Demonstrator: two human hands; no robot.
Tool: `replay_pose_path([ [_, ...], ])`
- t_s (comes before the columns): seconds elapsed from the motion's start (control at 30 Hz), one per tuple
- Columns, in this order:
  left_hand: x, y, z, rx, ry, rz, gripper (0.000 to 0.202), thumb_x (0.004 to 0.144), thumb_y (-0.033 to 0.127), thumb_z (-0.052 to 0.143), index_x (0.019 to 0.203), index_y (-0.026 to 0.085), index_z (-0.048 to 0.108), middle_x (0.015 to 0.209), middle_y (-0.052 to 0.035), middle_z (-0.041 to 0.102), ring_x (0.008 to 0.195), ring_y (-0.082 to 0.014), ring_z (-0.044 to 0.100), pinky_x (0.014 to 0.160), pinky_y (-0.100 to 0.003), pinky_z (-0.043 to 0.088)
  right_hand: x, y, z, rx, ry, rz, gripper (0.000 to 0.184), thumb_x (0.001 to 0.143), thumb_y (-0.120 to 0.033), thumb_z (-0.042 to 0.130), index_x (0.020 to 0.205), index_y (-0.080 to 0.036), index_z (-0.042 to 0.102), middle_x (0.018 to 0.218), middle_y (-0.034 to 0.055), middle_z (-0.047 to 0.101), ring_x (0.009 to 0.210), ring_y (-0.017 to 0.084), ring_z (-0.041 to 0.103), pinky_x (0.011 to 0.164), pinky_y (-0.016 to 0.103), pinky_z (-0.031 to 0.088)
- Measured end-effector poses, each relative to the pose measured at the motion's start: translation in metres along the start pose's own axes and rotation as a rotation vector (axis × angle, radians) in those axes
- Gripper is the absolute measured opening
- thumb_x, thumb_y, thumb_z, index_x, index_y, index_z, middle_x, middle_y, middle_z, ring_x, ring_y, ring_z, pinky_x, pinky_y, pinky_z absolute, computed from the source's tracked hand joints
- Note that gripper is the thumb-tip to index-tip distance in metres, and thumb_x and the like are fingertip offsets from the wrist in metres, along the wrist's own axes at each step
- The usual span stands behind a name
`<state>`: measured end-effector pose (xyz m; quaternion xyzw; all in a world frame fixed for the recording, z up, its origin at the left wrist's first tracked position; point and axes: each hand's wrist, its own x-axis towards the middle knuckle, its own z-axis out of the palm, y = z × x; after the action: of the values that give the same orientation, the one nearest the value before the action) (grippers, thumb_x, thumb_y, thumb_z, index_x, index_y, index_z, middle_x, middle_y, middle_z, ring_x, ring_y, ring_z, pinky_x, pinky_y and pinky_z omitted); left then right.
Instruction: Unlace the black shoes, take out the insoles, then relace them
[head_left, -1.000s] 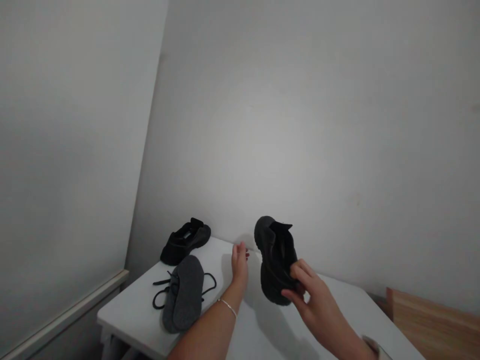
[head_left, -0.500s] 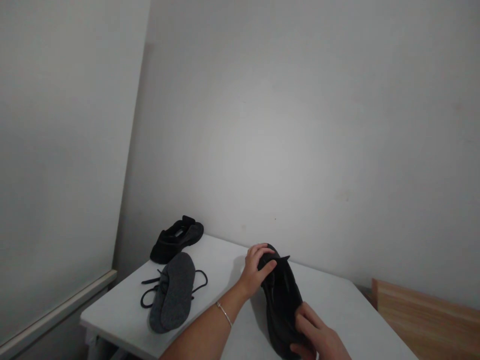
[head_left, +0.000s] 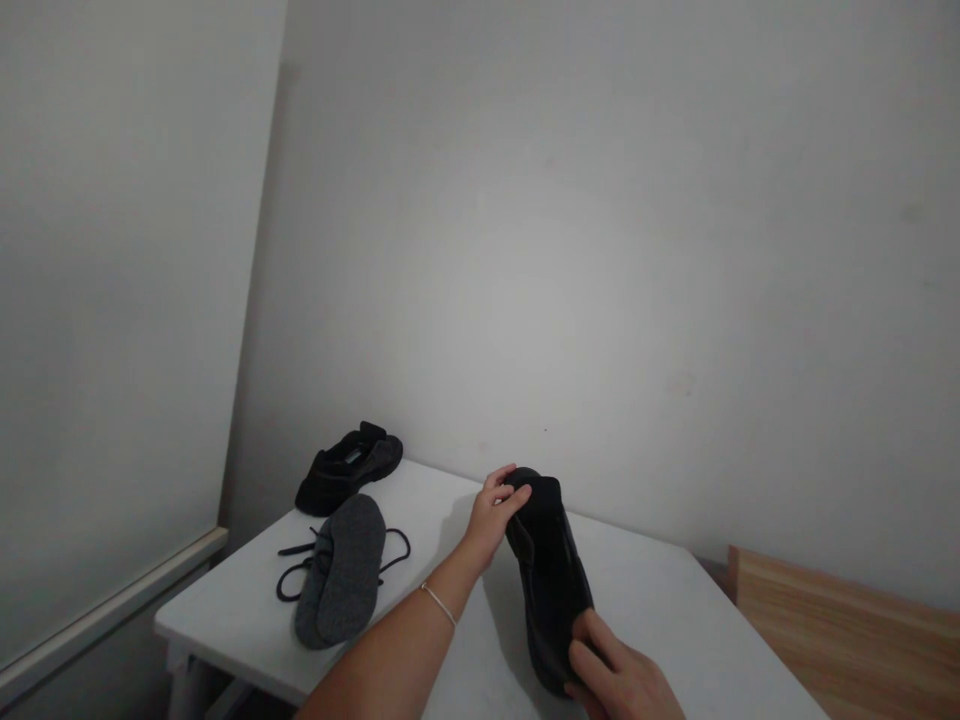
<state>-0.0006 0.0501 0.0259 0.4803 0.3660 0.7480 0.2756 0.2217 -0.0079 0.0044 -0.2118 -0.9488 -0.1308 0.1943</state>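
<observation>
A black shoe (head_left: 551, 590) is held between my two hands over the white table, its opening facing me and its tongue standing up near the toe. My left hand (head_left: 495, 512) grips the toe end, with the thumb on top near the tongue and the fingers around the far side. At the heel end, my right hand (head_left: 619, 670) pinches the rim on the right side. To the left lie grey insoles (head_left: 352, 575), one over the other, with black laces (head_left: 300, 575) sticking out on both sides. Behind them sits a second black shoe (head_left: 349, 470) with its tongue raised.
The white table (head_left: 247, 625) stands against a plain grey wall (head_left: 570, 250). A white panel (head_left: 127, 300) with a ledge rises on the left. At the lower right, a wooden board (head_left: 840, 630) stands beyond the table's edge.
The held shoe has turned a little, so its tongue now shows broad and upright instead of edge-on. My left thumb has shifted toward the toe. Both hands keep their hold.
</observation>
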Motion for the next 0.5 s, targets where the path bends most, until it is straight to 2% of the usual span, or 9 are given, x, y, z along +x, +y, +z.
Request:
replay_pose_path([
  [0.07, 0.001, 0.000, -0.001, -0.026, 0.053, -0.020, 0.034, 0.070, 0.044, 0.070, 0.052, 0.016, 0.064, 0.131, -0.0128, 0.051, 0.120, -0.0284, 0.046, 0.107, -0.040, 0.026, 0.002, 0.000, -0.003, 0.005, -0.009, 0.002, 0.028, 0.069, 0.001, 0.044, 0.081, -0.023, 0.051, 0.089, 0.0026, 0.058, 0.067, 0.015, 0.063, 0.056, 0.020, 0.046],
  [0.17, 0.002, -0.007, -0.003, -0.040, 0.124, -0.066, 0.032, 0.068, 0.045, 0.071, 0.057, 0.016, 0.068, 0.128, -0.0137, 0.053, 0.117, -0.0284, 0.048, 0.103, -0.039, 0.031, 0.007, 0.003, -0.009, 0.089, -0.049, 0.042, 0.029, 0.069, 0.001, 0.044, 0.083, -0.023, 0.052, 0.093, 0.0034, 0.058, 0.070, 0.015, 0.064, 0.058, 0.021, 0.047],
  [0.33, 0.005, -0.036, -0.010, 0.071, 0.270, -0.125, 0.034, 0.065, 0.048, 0.072, 0.059, 0.014, 0.069, 0.117, -0.0163, 0.059, 0.108, -0.0292, 0.054, 0.096, -0.039, 0.037, 0.020, 0.012, -0.024, 0.127, -0.023, 0.123, 0.032, 0.070, -0.006, 0.051, 0.096, -0.024, 0.056, 0.109, 0.0074, 0.057, 0.089, 0.022, 0.062, 0.074, 0.032, 0.051],
  [0.43, 0.007, -0.051, -0.013, 0.131, 0.350, -0.145, 0.034, 0.062, 0.048, 0.072, 0.058, 0.015, 0.068, 0.111, -0.0148, 0.062, 0.103, -0.0302, 0.056, 0.096, -0.042, 0.036, 0.040, 0.001, -0.046, 0.201, 0.047, 0.109, 0.034, 0.073, -0.011, 0.054, 0.104, -0.025, 0.055, 0.116, 0.0095, 0.052, 0.099, 0.024, 0.057, 0.084, 0.038, 0.048],
  [0.5, 0.008, -0.056, -0.013, 0.130, 0.375, -0.148, 0.033, 0.060, 0.048, 0.073, 0.056, 0.016, 0.067, 0.107, -0.0137, 0.063, 0.102, -0.0310, 0.056, 0.097, -0.043, 0.036, 0.061, -0.017, -0.060, 0.307, 0.088, 0.111, 0.029, 0.080, -0.013, 0.049, 0.107, -0.023, 0.052, 0.118, 0.0107, 0.050, 0.103, 0.023, 0.054, 0.088, 0.037, 0.046],
])
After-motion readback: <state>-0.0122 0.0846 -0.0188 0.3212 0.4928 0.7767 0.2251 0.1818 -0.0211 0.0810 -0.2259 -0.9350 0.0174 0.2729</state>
